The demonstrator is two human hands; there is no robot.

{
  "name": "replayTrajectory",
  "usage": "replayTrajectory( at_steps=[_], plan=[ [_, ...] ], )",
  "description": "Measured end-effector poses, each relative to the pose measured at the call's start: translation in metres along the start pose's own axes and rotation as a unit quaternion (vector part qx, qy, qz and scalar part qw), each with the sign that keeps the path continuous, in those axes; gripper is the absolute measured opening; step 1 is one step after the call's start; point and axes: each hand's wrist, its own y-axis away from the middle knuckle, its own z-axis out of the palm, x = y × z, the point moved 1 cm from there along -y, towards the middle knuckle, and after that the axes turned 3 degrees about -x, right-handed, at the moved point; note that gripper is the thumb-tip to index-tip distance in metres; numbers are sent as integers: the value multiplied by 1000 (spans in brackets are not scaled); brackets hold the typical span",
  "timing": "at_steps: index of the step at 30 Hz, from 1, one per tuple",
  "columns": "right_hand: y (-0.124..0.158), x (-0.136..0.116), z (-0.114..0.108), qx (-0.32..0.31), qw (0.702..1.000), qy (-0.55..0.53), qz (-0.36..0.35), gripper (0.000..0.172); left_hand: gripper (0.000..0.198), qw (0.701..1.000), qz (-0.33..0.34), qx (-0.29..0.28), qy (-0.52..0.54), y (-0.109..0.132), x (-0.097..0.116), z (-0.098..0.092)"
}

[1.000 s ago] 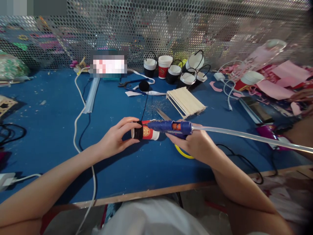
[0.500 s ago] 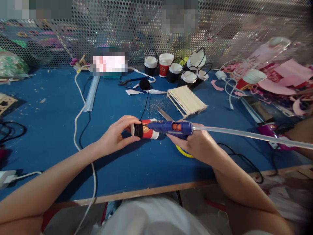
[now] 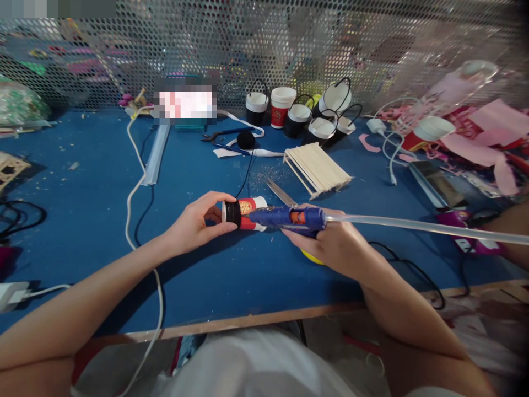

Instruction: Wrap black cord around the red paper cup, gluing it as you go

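My left hand point(image 3: 202, 220) grips the bottom end of a red and white paper cup point(image 3: 259, 205) lying on its side, with black cord point(image 3: 233, 215) wound around that end. From the cup the cord runs up to a black ball of cord point(image 3: 246, 140). My right hand point(image 3: 334, 237) is wrapped round a blue glue gun point(image 3: 276, 216), whose nozzle points left at the cup, close to the wound cord. A long clear glue stick point(image 3: 397, 221) sticks out of the gun's back. Scissors point(image 3: 281, 193) with a yellow handle lie partly hidden under my right hand.
Several cups with black cord handles point(image 3: 297, 119) stand along the mesh screen point(image 3: 231, 49). A wooden stick panel point(image 3: 318, 168) lies behind the glue gun. Pliers point(image 3: 231, 134) are near the ball. A white cable point(image 3: 129, 215) crosses the left side; pink scraps point(image 3: 491, 129) pile up right.
The glue gun's nozzle has shifted slightly right relative to the cup, uncovering more of its gold print. The view has shifted a little. Both hands keep their grips.
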Motion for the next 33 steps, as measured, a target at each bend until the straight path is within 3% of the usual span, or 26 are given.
replayTrajectory(
  at_steps=[18, 28, 33],
  plan=[
    [4, -1, -1, 1, 999, 31, 20, 19, 41, 1000, 13, 10, -13, 0, 3, 1],
    [1, -1, 0, 8, 1000, 19, 24, 22, 43, 995, -84, -1, 46, -1, 5, 0],
    [-2, 1, 1, 14, 998, -53, 24, 20, 42, 996, -81, 2, 48, -1, 2, -1]
  ],
)
